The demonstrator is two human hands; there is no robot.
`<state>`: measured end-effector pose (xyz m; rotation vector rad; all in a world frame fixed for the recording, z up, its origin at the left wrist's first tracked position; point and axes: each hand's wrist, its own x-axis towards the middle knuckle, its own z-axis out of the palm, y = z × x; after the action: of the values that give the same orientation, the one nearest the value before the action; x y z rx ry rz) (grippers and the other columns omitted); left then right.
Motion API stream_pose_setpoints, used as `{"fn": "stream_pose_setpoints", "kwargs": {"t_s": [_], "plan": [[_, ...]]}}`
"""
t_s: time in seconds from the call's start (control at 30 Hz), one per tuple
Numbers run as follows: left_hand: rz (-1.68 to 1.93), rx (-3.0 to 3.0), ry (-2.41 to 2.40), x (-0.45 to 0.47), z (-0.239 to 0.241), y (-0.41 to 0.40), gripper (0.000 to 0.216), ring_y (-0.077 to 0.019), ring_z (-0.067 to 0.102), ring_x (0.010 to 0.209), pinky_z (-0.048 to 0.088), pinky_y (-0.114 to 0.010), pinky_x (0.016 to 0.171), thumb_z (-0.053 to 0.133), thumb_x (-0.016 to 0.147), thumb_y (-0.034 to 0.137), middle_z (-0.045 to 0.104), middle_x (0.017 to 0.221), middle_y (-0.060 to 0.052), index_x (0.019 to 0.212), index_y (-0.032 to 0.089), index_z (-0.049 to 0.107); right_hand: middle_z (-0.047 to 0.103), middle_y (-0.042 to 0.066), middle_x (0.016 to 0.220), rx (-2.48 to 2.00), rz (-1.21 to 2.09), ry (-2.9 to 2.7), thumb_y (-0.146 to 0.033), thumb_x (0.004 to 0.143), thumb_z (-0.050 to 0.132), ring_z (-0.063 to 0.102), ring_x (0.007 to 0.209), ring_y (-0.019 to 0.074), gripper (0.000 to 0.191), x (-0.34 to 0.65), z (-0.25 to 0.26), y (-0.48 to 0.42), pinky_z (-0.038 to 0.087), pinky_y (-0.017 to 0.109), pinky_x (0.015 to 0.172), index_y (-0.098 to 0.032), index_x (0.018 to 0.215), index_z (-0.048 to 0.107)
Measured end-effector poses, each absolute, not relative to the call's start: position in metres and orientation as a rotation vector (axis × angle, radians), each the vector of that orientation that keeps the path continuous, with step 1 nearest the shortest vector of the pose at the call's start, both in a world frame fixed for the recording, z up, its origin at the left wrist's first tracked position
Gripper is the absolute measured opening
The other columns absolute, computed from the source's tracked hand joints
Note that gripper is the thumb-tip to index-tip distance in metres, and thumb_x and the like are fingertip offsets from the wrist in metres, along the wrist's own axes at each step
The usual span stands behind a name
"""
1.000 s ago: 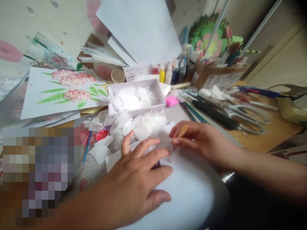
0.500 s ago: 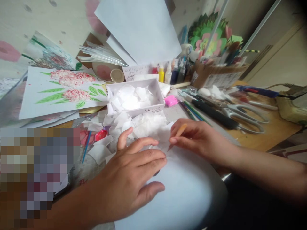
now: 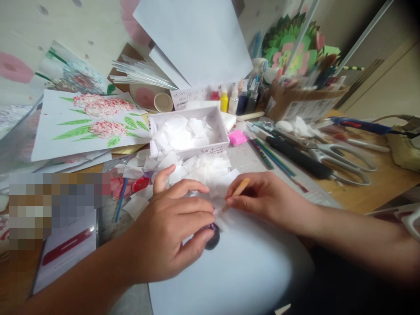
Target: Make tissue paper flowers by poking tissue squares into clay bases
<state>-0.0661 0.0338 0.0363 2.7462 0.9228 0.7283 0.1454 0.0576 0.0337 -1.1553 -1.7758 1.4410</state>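
My left hand (image 3: 177, 223) is closed, thumb and fingers around a small dark round thing (image 3: 213, 237) with a purplish edge. Most of that thing is hidden by the fingers. My right hand (image 3: 269, 197) pinches a thin orange-yellow wooden stick (image 3: 242, 187), its lower end pointing down at a blurred bit of thin white paper by the left fingertips. Under both hands lies a large white sheet (image 3: 229, 275). Just beyond them, many small white tissue pieces (image 3: 210, 168) are heaped, and more fill a white box (image 3: 188, 150).
Painted flower sheets (image 3: 88, 127) lie at the left, near a blue stick (image 3: 121, 199). Behind stand small paint bottles (image 3: 224, 99). Scissors (image 3: 348, 162), brushes and a pink packet (image 3: 236, 138) lie to the right, before a cardboard box (image 3: 305, 103) of tools.
My left hand has shifted slightly left, and its thumb has closed toward the fingers on the dark round thing, which shows more. The right hand with the stick has moved slightly down.
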Motion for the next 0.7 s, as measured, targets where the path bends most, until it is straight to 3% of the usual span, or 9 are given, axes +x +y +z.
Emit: {"fn": "stream_pose_setpoints", "kwargs": {"t_s": [0.3,0.5,0.7], "plan": [[0.608,2.755,0.919,-0.068,0.041,0.036,0.02,-0.0203,0.054,0.102,0.002,-0.05,0.109,0.05,0.077,0.016,0.068,0.078,0.007,0.08,0.029,0.065,0.066,0.0,0.066,-1.178,1.512,-1.774,-0.022,0.075,0.063,0.057,0.061,0.0114,0.008,0.145,0.037,0.057,0.044,0.024,0.059,-0.015,0.071,0.065],[0.624,2.725,0.919,-0.069,0.041,0.037,0.023,-0.0188,0.052,0.103,0.002,-0.05,0.109,0.047,0.076,0.013,0.068,0.079,0.006,0.067,0.026,0.062,0.069,0.002,0.073,-1.085,1.528,-1.812,-0.027,0.077,0.064,0.06,0.067,0.0129,0.014,0.144,0.031,0.057,0.045,0.024,0.064,-0.016,0.068,0.065],[0.71,2.637,0.941,-0.069,0.042,0.036,0.019,-0.0179,0.054,0.099,0.009,-0.05,0.107,0.047,0.077,0.012,0.066,0.082,0.003,0.067,0.023,0.06,0.068,0.002,0.07,-1.087,1.345,-1.969,-0.025,0.08,0.061,0.06,0.064,0.0124,0.011,0.143,0.026,0.053,0.045,0.023,0.06,-0.016,0.077,0.066]]}}
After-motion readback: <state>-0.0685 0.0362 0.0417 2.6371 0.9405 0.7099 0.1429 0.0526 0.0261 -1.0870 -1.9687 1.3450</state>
